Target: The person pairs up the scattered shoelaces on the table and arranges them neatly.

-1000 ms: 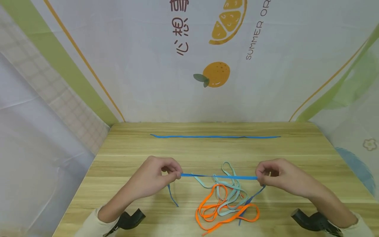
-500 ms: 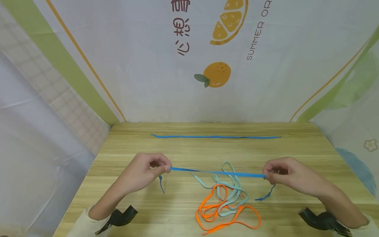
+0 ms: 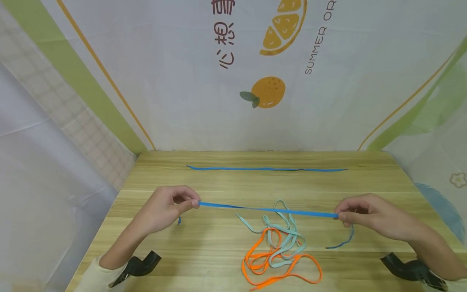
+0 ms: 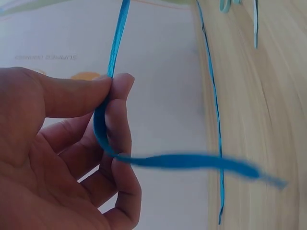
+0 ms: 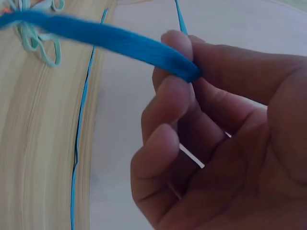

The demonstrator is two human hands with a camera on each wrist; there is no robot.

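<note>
A flat blue shoelace [image 3: 270, 209] is stretched between my two hands above the table, with a slight twist along its left part. My left hand [image 3: 166, 209] pinches it between thumb and index finger, and a short loose end [image 4: 192, 161] trails past the fingers in the left wrist view. On the other side my right hand [image 3: 375, 215] pinches the lace the same way, its free end [image 3: 346, 242] dangling below. A second blue shoelace [image 3: 262, 168] lies straight across the back of the table.
Beneath the stretched lace, an orange shoelace [image 3: 281, 277] and a pale green shoelace [image 3: 290, 239] lie in a loose tangle on the wooden table [image 3: 215, 259]. A printed cloth [image 3: 193, 101] hangs behind the table's back edge.
My hands have moved apart, the left going left and slightly up, the right going right. The held span of blue lace is longer, and its left loose end has become shorter.
</note>
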